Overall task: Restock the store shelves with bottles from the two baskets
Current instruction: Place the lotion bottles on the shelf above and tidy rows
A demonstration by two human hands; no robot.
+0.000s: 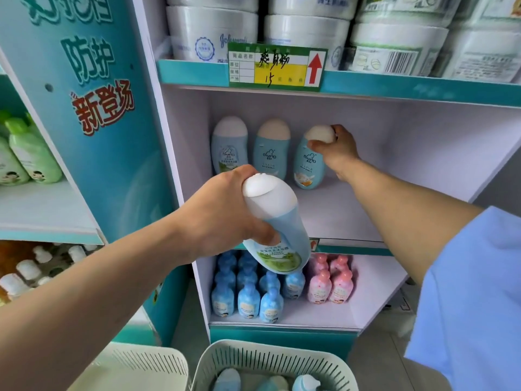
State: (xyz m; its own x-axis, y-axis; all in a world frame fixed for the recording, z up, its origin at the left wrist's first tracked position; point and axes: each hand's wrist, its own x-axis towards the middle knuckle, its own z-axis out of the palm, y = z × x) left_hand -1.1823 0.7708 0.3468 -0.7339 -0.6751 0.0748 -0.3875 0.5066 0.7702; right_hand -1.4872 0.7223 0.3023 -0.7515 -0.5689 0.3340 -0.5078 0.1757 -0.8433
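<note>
My left hand (222, 210) grips a light-blue bottle with a white cap (277, 230), tilted, in front of the middle shelf (338, 210). My right hand (335, 150) reaches deep into that shelf and holds the white cap of a blue bottle (306, 167) standing upright near the back wall. Two matching blue bottles (229, 145) (271, 149) stand to its left. Below, a pale basket (270, 359) holds a few more blue bottles (228, 380). A second pale basket (141, 365) sits to its left; its inside is hidden by my left arm.
The right part of the middle shelf is bare. White tubs (214, 32) fill the shelf above, behind a price tag (277, 66). Blue bottles (248, 294) and pink bottles (329, 280) crowd the lower shelf. Green bottles (31, 153) stand on the left unit.
</note>
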